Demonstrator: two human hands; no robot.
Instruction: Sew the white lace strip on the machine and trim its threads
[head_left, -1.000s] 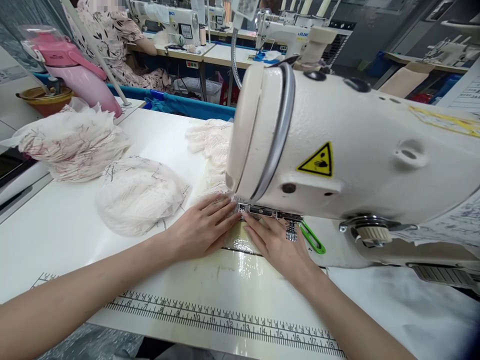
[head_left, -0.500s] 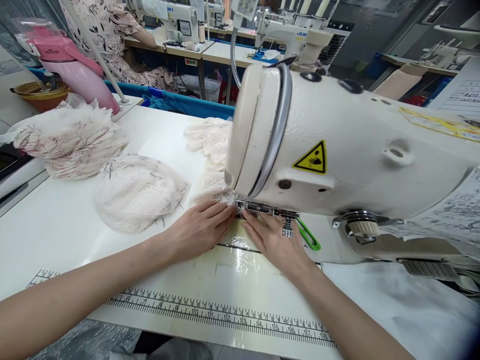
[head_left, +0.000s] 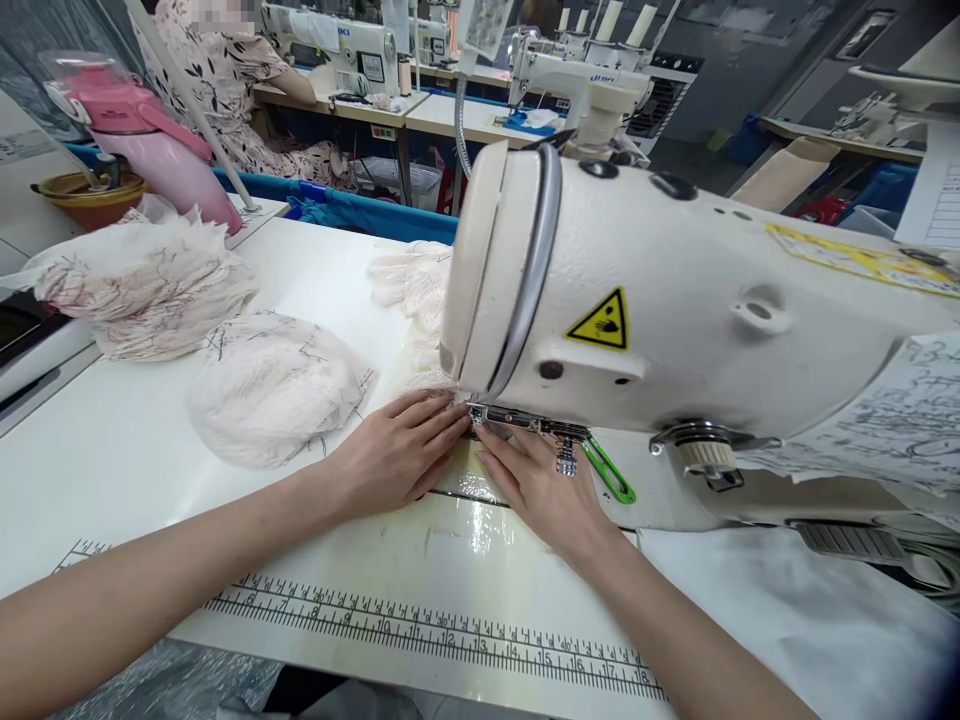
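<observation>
My left hand (head_left: 401, 450) lies over the edge of sheer, pale gathered fabric (head_left: 420, 285), its fingers stretched toward the presser foot (head_left: 477, 414) of a white sewing machine (head_left: 645, 300). My right hand (head_left: 547, 490) rests flat on the machine bed just right of the foot, thumb and forefinger apart. Its other fingers are partly hidden behind the metal parts under the machine head. The fingertips of both hands nearly meet at the foot. Most of the fabric there is covered by my fingers and the machine head. Green thread snips (head_left: 609, 470) lie beside my right hand.
Two sheer fabric bundles (head_left: 274, 390) (head_left: 142, 285) lie on the left of the white table (head_left: 330, 560), which has a printed ruler along its front. A pink bottle (head_left: 154, 165) and a brown bowl (head_left: 90, 198) stand behind. A person in a patterned garment (head_left: 217, 90) sits beyond.
The view has shifted slightly, so the machine appears a little further left. Both hands stay beside the presser foot, with only a slight shift of the left fingers.
</observation>
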